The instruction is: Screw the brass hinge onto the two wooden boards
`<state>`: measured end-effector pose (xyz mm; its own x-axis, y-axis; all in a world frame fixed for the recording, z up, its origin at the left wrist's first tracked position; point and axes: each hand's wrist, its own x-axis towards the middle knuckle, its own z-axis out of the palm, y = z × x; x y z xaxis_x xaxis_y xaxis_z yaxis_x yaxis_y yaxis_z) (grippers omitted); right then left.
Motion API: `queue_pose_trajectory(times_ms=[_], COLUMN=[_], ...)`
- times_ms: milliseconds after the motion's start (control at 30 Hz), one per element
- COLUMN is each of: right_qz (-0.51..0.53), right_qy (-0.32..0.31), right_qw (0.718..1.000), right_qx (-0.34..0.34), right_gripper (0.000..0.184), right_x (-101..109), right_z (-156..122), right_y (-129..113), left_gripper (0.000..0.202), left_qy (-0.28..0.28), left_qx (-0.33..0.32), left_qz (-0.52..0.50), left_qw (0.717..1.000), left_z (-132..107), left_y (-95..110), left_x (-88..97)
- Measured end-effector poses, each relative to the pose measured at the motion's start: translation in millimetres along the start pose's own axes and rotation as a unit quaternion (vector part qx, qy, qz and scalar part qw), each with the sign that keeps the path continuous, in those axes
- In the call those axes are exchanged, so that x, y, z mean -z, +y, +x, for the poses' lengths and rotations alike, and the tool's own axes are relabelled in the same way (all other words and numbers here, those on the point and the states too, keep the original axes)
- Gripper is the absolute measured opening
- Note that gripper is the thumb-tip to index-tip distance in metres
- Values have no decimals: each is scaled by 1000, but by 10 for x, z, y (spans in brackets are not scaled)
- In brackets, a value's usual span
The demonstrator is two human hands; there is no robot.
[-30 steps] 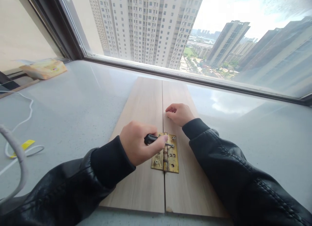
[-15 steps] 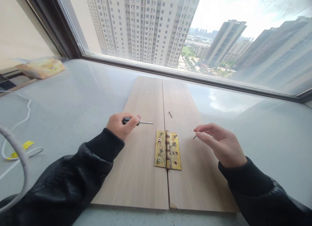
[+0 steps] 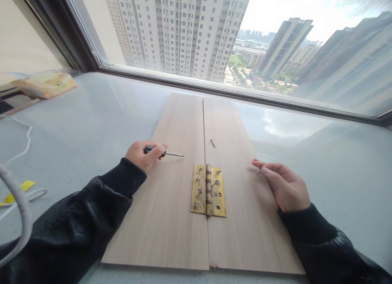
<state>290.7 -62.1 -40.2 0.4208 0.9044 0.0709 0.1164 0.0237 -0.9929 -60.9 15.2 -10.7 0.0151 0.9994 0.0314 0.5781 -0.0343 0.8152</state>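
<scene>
My left hand [image 3: 143, 155] is closed around the black handle of a screwdriver [image 3: 175, 154], whose thin shaft points right, above the left board [image 3: 159, 218]. Between the fingertips of my right hand [image 3: 284, 184] is a small screw [image 3: 259, 172], over the edge of the right board [image 3: 251, 231]. A worn brass hinge [image 3: 208, 190] lies open across the seam of the two boards. Screw heads show in its left leaf; the right leaf has screws in its upper part and bare holes lower down. One loose screw [image 3: 212, 143] lies on the right board beyond the hinge.
The boards rest on a glossy pale sill [image 3: 122, 108] beneath a large window with a dark frame [image 3: 214, 88]. At the left are a white cable [image 3: 23, 218] with a yellow tag [image 3: 18, 193] and a soft yellowish packet [image 3: 45, 84].
My right hand has shifted slightly right with the screw, which now lies flatter in the fingers. My left hand, with the screwdriver, has drawn a little left, away from the hinge.
</scene>
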Motion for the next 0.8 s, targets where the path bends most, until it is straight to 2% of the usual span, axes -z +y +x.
queue_pose_trajectory(times_ms=[133, 267, 400, 567, 633, 700, 800], right_qz=[19, 11, -51, -140, -180, -206, -252], right_qy=[0, 10, 9, 40, 0, -76, -181], right_qw=[1000, 1000, 999, 984, 976, 964, 929], right_qx=[-14, -19, 19, 104, 123, 148, 203], right_gripper=[22, 22, 19, 11, 9, 8, 5], right_x=[-6, -49, -116, -187, -234, -305, -427], right_z=[6, -7, -56, -237, -362, -486, -604], right_y=[-13, -30, -107, -396, -518, -587, -579], left_gripper=[47, 45, 41, 41, 41, 40, 39], left_qy=[-17, -32, -22, -23, -24, -22, -17], left_qx=[9, -16, -44, -40, -48, -54, -58], left_qz=[5, 1, 0, -4, -2, 1, 5], left_qw=[1000, 999, 999, 999, 999, 998, 998], left_z=[-17, -40, -56, -57, -56, -57, -59], left_y=[17, 33, 40, 40, 39, 38, 36], left_x=[8, 4, -5, -4, -3, -4, -5])
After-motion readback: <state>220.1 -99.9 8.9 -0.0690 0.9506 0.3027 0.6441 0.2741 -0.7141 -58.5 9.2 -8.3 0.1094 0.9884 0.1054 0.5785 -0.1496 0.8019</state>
